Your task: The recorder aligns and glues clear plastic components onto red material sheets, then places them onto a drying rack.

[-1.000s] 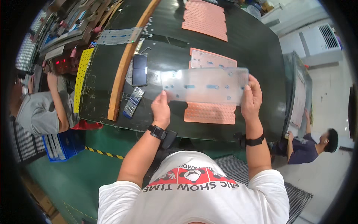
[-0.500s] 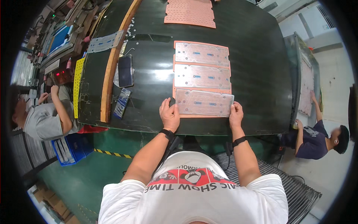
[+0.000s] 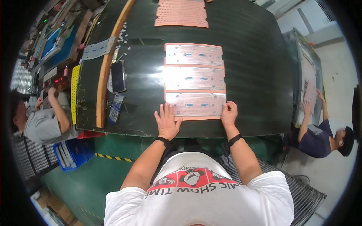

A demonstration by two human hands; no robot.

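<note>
A salmon-pink board [image 3: 200,118] lies on the dark table, carrying three translucent rectangular sheets with small blue slots. The near sheet [image 3: 196,106] sits in line with the middle sheet [image 3: 194,78] and the far sheet [image 3: 194,55]. My left hand [image 3: 167,122] rests with fingers spread, its fingertips on the near sheet's left end. At the other end my right hand [image 3: 229,114] pinches the right edge of that sheet, fingers curled together; the board's edge beneath is partly hidden by them.
Another pink board [image 3: 181,14], perforated, lies at the far side. Left of the sheets are a phone [image 3: 118,76], a blue packet [image 3: 116,108] and a long wooden strip [image 3: 103,90]. One person in grey [image 3: 47,124] sits left; another in dark clothing [image 3: 316,139] works right.
The near sheet, tilted and jutting right before, now lies squarer on the board. My left hand has opened from its edge grip and spread its fingers. The table has shifted slightly left in view.
</note>
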